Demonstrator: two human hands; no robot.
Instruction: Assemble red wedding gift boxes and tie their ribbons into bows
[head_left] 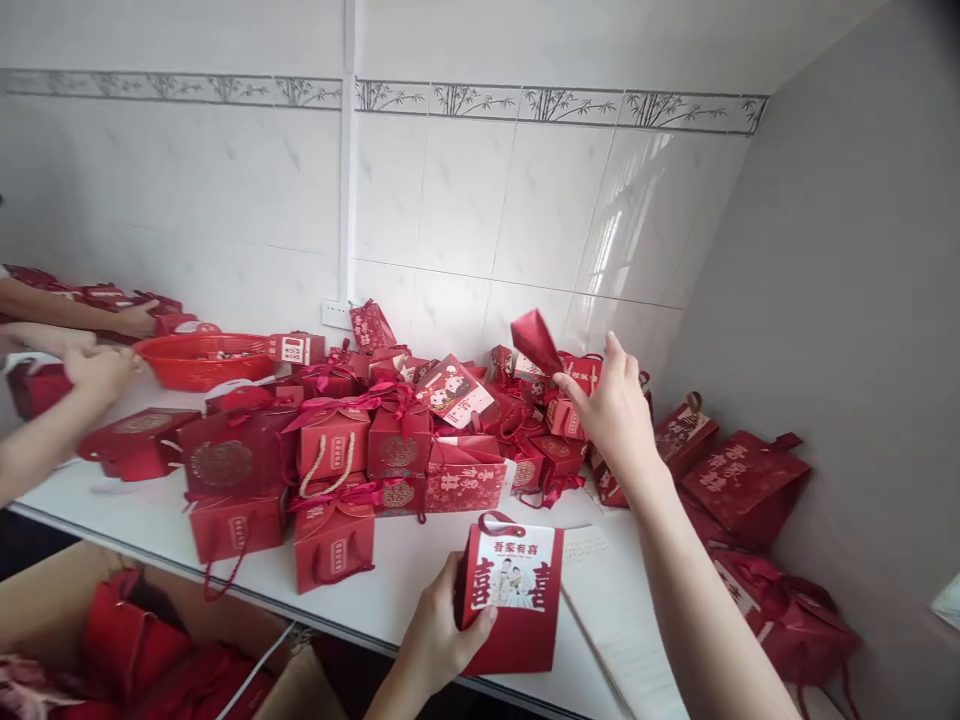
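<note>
My left hand is closed round the lower left side of a red gift box, with its thumb on the front. The box stands upright at the table's front edge. Its white panel shows a printed couple and Chinese characters, and a ribbon loop lies at its top. Further back, my right hand is raised over the pile with thumb and fingers apart. Just beyond the thumb tip is a tilted red pointed box; whether they touch is unclear. Beneath lie several red gift boxes.
Stacked red boxes with cord handles stand left of centre. A red plastic basket sits behind, near another person's hands. More red boxes lie against the right wall. Below the table edge, a cardboard carton holds red items.
</note>
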